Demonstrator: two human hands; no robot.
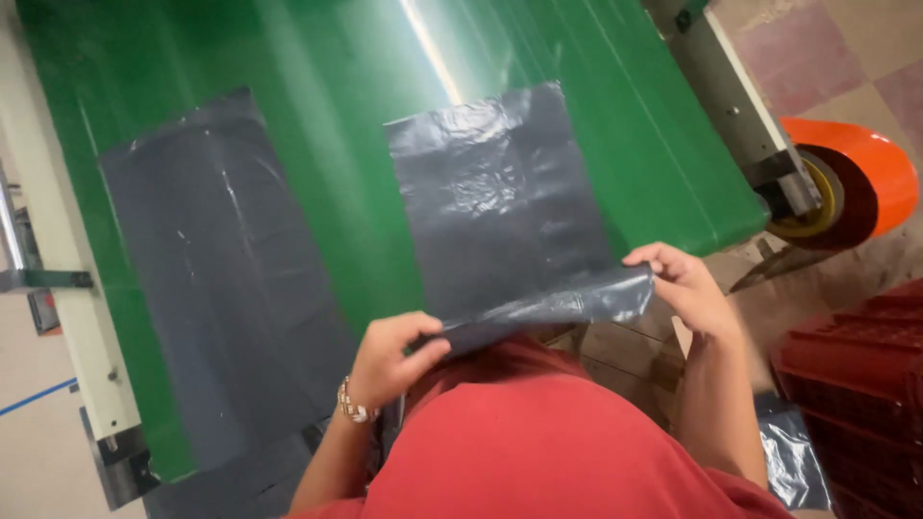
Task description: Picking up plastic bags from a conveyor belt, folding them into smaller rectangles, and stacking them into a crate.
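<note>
Green conveyor belt (317,115) carries two dark grey plastic bags. One grey bag (500,202) lies near the middle of the belt, reaching to its near edge, where both hands have it. The left hand (389,358) is closed on the bag's near left corner, thumb on top and fingers curled under. The right hand (685,284) pinches the near right corner between thumb and fingertips. Between them the bottom edge is lifted and folded back over the belt's near edge, above the person's red shirt (538,442). A second bag (221,269) lies flat toward the left side of the belt, untouched and hanging off the near edge. An orange roller (851,187) sits past the belt's right corner, and red crates (856,384) stand lower right, with another scrap of plastic sheet (793,457) on the floor beside them.

The film looks thin and slick, so a pinch this close to the corners could slip or stretch the plastic. An uneven pull from the two hands would likely skew the fold, and the crinkled upper part may drag on the belt.
</note>
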